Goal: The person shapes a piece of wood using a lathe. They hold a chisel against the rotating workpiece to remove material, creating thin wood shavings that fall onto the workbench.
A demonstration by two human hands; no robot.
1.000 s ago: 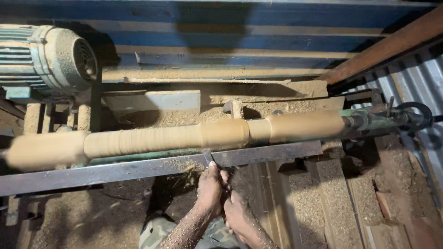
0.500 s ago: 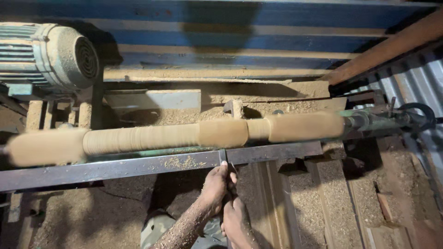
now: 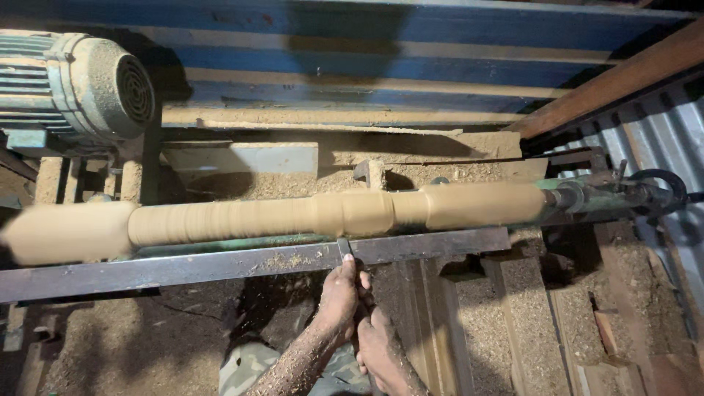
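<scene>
A long wooden spindle (image 3: 293, 220) lay across the lathe, blurred along its length, its left end thick and rounded, its right end meeting the green tailstock (image 3: 587, 194). In front of it ran a flat steel rest (image 3: 183, 268) dusted with shavings. A chisel (image 3: 345, 249) crossed that rest, its narrow blade tip reaching the spindle's underside near the swollen middle section. The left hand (image 3: 339, 297) was wrapped around the chisel just below the rest, fingers closed tight on it. The right hand (image 3: 381, 348) sat lower and nearer the body, curled around the same tool's handle, touching the left hand. Both forearms were flecked with sawdust. A grey-green motor (image 3: 88, 84) stood at the upper left, above the spindle's thick end. Sawdust (image 3: 477, 315) covered the timbers below the rest, and a blue wall (image 3: 367, 44) rose behind the lathe.
</scene>
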